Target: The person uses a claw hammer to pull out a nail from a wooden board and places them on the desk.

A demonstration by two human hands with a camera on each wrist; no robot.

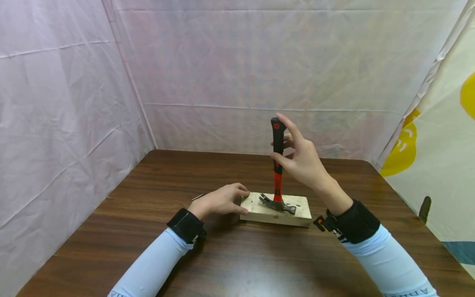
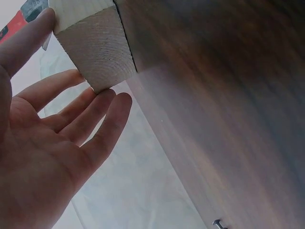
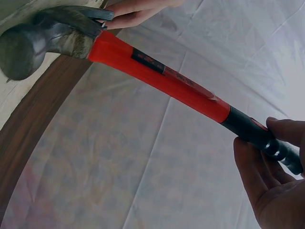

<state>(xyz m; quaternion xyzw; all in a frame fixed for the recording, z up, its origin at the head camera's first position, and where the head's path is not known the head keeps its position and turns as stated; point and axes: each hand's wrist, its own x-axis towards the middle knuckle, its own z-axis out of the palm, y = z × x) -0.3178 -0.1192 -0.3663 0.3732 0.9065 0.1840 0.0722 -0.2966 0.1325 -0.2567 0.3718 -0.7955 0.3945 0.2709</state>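
A claw hammer [image 1: 278,181] with a red and black handle stands upright, head down on the top of a pale wooden block [image 1: 256,217]. Its claw points left and its striking face right. My right hand [image 1: 302,159] holds the black grip near its upper end, thumb on one side and fingertips on the other, as the right wrist view also shows. My left hand [image 1: 224,200] holds the left end of the block, its thumb [image 2: 31,40] at one side and its fingertips [image 2: 106,98] at the opposite side. Small dark marks show on the block's top.
A nail [image 2: 218,223] lies on the brown wooden table [image 1: 156,198], left of the left hand. Pale cloth walls [image 1: 222,62] hang behind and to the left. At the right hangs a cloth with yellow figures [image 1: 402,152].
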